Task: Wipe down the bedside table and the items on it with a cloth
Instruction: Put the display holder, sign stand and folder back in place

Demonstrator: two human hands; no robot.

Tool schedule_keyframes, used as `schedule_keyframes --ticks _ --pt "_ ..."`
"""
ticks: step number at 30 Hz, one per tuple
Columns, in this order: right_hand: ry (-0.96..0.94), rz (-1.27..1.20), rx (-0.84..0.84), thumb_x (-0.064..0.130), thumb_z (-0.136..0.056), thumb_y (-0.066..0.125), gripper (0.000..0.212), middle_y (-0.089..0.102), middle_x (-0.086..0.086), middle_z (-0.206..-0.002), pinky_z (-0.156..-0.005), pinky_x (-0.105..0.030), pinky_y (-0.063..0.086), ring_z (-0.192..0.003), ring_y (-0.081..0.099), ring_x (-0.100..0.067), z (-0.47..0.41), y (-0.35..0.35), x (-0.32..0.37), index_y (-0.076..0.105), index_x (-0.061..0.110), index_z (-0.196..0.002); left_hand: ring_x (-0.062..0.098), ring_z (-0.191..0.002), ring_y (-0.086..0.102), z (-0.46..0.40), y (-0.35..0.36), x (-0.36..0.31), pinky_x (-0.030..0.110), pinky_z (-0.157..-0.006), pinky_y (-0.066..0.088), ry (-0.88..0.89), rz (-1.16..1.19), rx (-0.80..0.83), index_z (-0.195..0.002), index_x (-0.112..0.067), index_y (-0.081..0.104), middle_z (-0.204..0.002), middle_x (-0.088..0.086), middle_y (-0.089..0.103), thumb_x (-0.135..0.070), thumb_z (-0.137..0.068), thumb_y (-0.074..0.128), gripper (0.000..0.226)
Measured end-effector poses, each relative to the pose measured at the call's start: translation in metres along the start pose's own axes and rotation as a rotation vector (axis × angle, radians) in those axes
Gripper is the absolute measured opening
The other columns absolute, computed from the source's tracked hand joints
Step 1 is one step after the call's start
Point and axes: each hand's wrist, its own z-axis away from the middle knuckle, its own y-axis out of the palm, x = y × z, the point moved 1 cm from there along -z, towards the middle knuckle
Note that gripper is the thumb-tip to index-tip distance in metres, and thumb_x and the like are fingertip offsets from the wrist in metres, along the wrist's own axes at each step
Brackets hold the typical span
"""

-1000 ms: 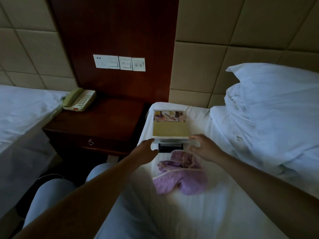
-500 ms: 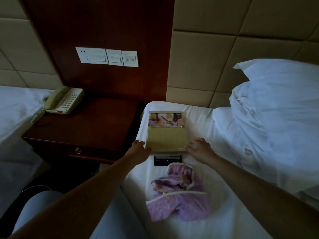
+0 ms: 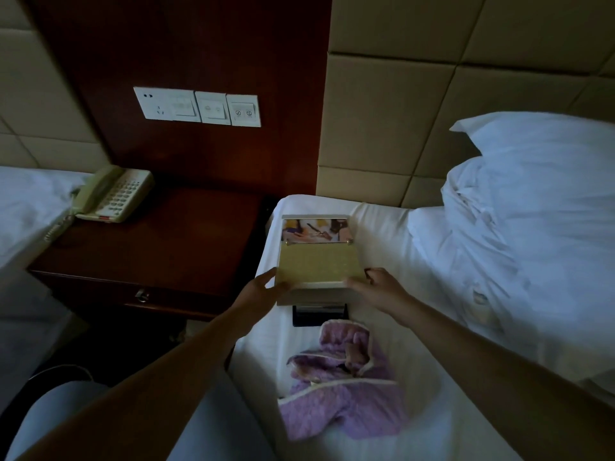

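A white box with a yellow lid and a picture panel [image 3: 316, 261] sits on the bed's near corner, right of the bedside table. My left hand [image 3: 263, 289] grips its front left corner and my right hand [image 3: 377, 287] grips its front right corner. A small black item [image 3: 319, 314] lies on the sheet just under the box's front edge. The crumpled purple cloth [image 3: 339, 387] lies loose on the sheet nearer to me, between my forearms. The dark wooden bedside table [image 3: 159, 251] stands at the left with a cream telephone [image 3: 111, 194] on its far left corner.
A white pillow and bunched duvet [image 3: 532, 207] fill the right of the bed. A second bed [image 3: 23, 207] borders the table on the left. Wall switches and a socket [image 3: 196, 106] sit on the wood panel above. My knee [image 3: 66, 410] is at bottom left.
Both hands went from hovering at the box's front to closing on its two front corners. The view shifted, so the cloth now sits lower in the picture.
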Motion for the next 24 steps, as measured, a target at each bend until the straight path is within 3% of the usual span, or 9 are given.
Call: schedule_keyframes --ticks 1,4,6,10,13,15,18,21,24 --pt "0.018 -0.034 -0.003 0.059 -0.088 0.068 0.038 0.074 0.008 -0.096 -0.074 -0.028 0.054 -0.088 0.068 -0.007 0.001 -0.001 0.001 0.073 0.024 -0.103 0.007 -0.095 0.057 0.003 -0.001 -0.005 0.017 -0.074 0.041 0.036 0.001 -0.001 -0.149 -0.028 0.046 -0.124 0.0 0.058 -0.046 -0.099 0.058 0.054" --pt "0.073 -0.085 -0.002 0.074 -0.086 0.058 0.06 0.07 0.002 -0.101 -0.071 -0.03 0.049 -0.094 0.065 -0.014 0.002 -0.007 0.005 0.071 0.018 -0.106 0.011 -0.106 0.058 0.003 -0.004 -0.011 0.018 -0.072 0.042 0.103 0.001 0.01 -0.147 -0.03 0.048 -0.123 -0.005 0.061 -0.051 -0.1 0.053 0.051" --pt "0.117 -0.099 0.017 0.081 -0.084 0.053 0.074 0.067 -0.002 -0.111 -0.079 -0.033 0.047 -0.1 0.062 -0.018 0.002 -0.012 0.008 0.067 0.015 -0.114 0.011 -0.107 0.057 0.006 -0.007 -0.019 0.021 -0.078 0.042 0.118 -0.015 0.01 -0.148 -0.03 0.047 -0.121 -0.007 0.059 -0.052 -0.101 0.05 0.051" --pt "0.097 -0.102 0.03 0.082 -0.088 0.042 0.085 0.059 -0.003 -0.124 -0.091 -0.035 0.04 -0.111 0.055 -0.019 0.006 -0.017 0.017 0.055 0.016 -0.139 0.017 -0.114 0.058 0.005 -0.015 -0.027 0.032 -0.094 0.042 0.124 -0.123 0.022 -0.152 -0.038 0.04 -0.138 0.001 0.061 -0.075 -0.093 0.037 0.07" --pt "0.107 -0.125 0.044 0.086 -0.085 0.038 0.094 0.055 -0.003 -0.139 -0.094 -0.034 0.034 -0.119 0.052 -0.02 0.006 -0.02 0.023 0.051 0.016 -0.146 0.015 -0.103 0.065 0.001 -0.023 -0.031 0.039 -0.098 0.051 0.163 -0.182 0.007 -0.146 -0.044 0.046 -0.12 -0.003 0.068 -0.083 -0.088 0.028 0.072" --pt "0.122 -0.115 0.055 0.09 -0.081 0.035 0.098 0.057 -0.001 -0.129 -0.095 -0.035 0.035 -0.114 0.053 -0.019 0.007 -0.024 0.026 0.055 0.016 -0.141 0.011 -0.089 0.067 0.002 -0.025 -0.038 0.037 -0.09 0.056 0.191 -0.198 0.022 -0.141 -0.043 0.05 -0.102 -0.007 0.069 -0.076 -0.094 0.027 0.061" --pt "0.149 -0.12 0.06 0.104 -0.062 0.033 0.115 0.065 -0.001 -0.124 -0.101 -0.038 0.042 -0.109 0.061 -0.018 0.002 -0.028 0.023 0.064 0.014 -0.127 0.017 -0.089 0.07 0.007 -0.025 -0.044 0.026 -0.076 0.055 0.17 -0.195 0.072 -0.14 -0.04 0.048 -0.101 -0.001 0.069 -0.065 -0.101 0.028 0.05" --pt "0.158 -0.149 0.077 0.077 -0.093 0.037 0.072 0.063 -0.002 -0.116 -0.096 -0.033 0.038 -0.103 0.059 -0.017 0.005 -0.028 0.024 0.063 0.016 -0.12 0.018 -0.089 0.072 0.009 -0.025 -0.043 0.026 -0.074 0.056 0.139 -0.192 0.105 -0.14 -0.037 0.048 -0.103 -0.001 0.07 -0.062 -0.103 0.03 0.048" --pt "0.173 -0.206 0.086 0.061 -0.098 0.047 0.047 0.069 -0.003 -0.098 -0.092 -0.035 0.042 -0.089 0.061 -0.016 0.005 -0.032 0.026 0.065 0.018 -0.103 0.015 -0.086 0.07 0.007 -0.026 -0.043 0.023 -0.071 0.054 0.091 -0.139 0.1 -0.134 -0.031 0.055 -0.102 -0.001 0.07 -0.057 -0.104 0.036 0.044"
